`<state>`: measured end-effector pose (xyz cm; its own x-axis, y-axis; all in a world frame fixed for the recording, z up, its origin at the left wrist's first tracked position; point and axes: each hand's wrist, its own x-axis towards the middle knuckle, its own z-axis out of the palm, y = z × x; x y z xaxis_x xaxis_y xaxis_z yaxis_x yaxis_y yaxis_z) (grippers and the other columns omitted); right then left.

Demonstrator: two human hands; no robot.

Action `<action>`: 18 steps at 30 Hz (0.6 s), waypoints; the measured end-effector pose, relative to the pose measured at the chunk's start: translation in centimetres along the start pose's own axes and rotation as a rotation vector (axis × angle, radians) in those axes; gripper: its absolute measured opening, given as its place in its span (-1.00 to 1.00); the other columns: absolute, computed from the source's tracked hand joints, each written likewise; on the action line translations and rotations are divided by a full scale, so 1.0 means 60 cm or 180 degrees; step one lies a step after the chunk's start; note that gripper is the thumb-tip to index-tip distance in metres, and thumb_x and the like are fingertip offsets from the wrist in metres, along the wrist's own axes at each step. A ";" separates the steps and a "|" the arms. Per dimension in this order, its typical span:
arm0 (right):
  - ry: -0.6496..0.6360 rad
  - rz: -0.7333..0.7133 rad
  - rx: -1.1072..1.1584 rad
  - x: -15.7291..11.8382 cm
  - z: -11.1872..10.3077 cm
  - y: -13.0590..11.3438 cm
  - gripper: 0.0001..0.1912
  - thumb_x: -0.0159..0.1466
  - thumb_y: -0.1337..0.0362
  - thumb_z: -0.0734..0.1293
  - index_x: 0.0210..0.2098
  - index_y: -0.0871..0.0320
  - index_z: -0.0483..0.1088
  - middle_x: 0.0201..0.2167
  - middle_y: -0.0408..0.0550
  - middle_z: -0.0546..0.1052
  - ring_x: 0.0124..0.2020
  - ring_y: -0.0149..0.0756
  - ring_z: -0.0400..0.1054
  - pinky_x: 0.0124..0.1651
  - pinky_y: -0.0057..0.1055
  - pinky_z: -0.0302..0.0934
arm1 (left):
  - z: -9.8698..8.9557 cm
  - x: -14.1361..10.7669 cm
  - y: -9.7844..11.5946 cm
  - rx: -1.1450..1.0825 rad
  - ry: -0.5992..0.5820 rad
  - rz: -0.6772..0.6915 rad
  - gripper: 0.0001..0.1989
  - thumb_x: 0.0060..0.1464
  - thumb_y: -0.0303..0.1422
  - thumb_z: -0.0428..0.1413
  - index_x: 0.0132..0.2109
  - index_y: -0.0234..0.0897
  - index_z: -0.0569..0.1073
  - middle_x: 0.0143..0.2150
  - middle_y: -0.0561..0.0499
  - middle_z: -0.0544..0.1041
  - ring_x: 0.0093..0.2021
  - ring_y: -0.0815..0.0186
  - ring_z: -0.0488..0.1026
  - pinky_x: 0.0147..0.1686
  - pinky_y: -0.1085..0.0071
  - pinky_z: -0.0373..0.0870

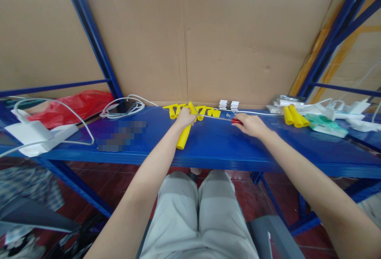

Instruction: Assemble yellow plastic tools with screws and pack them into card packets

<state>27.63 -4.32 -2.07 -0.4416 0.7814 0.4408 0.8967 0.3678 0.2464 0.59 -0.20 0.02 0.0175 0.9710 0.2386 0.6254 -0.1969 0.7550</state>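
Note:
My left hand (186, 117) is closed around a yellow T-shaped piece (183, 138), whose tube end points down toward the table's front edge. My right hand (250, 125) grips the red handle of a screwdriver (237, 121). Its thin metal shaft runs left to the head of the yellow piece; whether the tip touches it or sits in it I cannot tell. Behind my hands, several more yellow T-shaped pieces (172, 112) lie in a row along the cardboard. Two small stacks of white parts (229, 104) stand to their right.
A blue table (214, 144) backs onto a cardboard panel (238, 48) between blue posts. At left are a coiled white cable (127, 107), a red bag (74, 108) and a white adapter (37, 134). Yellow tubes (294, 117) and a green-white packet (326, 125) lie at right.

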 end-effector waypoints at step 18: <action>-0.0108 0.0450 -0.0211 0.001 -0.009 -0.009 -0.71 0.31 0.19 0.17 -0.05 0.18 0.33 -0.28 0.09 0.58 -0.31 -0.11 0.46 -0.38 -0.38 0.09 | 0.003 -0.001 0.002 0.0005 -0.0076 0.0000 -0.74 -0.06 -0.62 0.07 -0.63 -0.32 0.31 -0.74 0.13 0.30 -0.69 0.44 0.30 -0.54 0.51 0.24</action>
<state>27.08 -4.75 -1.73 -0.3088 0.8400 0.4461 0.9454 0.2197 0.2407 0.79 -0.28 -0.04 0.0361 0.9739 0.2240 0.6266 -0.1967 0.7541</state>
